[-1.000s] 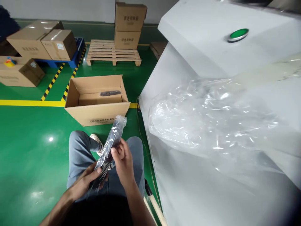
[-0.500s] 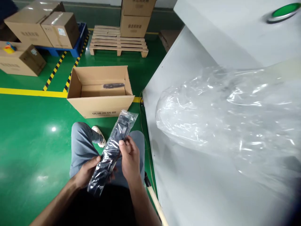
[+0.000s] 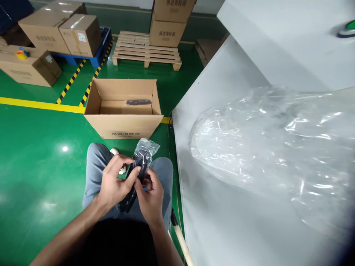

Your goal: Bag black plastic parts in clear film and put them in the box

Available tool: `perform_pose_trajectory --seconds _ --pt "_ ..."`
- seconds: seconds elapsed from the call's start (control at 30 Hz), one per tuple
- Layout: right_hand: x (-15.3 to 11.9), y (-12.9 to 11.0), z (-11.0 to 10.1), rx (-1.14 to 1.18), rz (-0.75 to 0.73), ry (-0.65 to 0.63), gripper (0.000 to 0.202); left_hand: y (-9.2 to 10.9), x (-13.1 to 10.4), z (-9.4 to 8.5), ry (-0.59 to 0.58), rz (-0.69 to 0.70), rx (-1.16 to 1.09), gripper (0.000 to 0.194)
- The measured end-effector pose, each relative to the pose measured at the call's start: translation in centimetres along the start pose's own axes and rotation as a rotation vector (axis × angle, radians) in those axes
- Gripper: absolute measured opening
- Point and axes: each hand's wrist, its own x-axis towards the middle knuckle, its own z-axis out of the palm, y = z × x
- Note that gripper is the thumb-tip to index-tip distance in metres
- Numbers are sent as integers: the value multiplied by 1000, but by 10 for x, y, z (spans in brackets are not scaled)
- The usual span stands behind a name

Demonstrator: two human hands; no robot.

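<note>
In the head view, your left hand point(image 3: 118, 180) and right hand point(image 3: 151, 197) both have their fingers closed on a long black part point(image 3: 128, 202), held slanting above your blue jeans point(image 3: 94, 170). Clear, crinkled plastic wrap point(image 3: 148, 147) covers its far end; whether it reaches the near end is hard to tell. Ahead stands an open brown cardboard carton point(image 3: 122, 123), a narrow dark piece point(image 3: 139, 102) lying inside.

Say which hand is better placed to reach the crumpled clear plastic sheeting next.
Likely the right hand: it's nearer the sheeting than the left hand, though both hold the long black item.
</note>
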Motion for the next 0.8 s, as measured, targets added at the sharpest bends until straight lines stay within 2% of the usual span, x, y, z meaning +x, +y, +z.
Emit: perform_pose_trajectory --seconds 0.2,0.37,0.47,0.57,0.63,0.7,0.8 --pt "0 2 -2 -25 -11 11 26 -4 2 1 -33 41 12 3" --pt "-1 6 0 -33 -5 17 29 -9 0 1 -28 109 98 5" --pt "-1 6 0 -11 17 15 29 -11 0 2 -30 59 107 7" --pt "4 2 -2 60 116 27 29 -15 1 1 -47 -198 -38 9" --pt "11 -2 -3 125 207 62 30 -17 1 -1 -108 -439 -256 21" --pt "20 -7 -4 187 274 91 34 -17 -2 -4 -270 -674 -494 37" --pt "34 -13 -3 206 309 65 40 -11 -12 -4 -558 -979 -770 57"
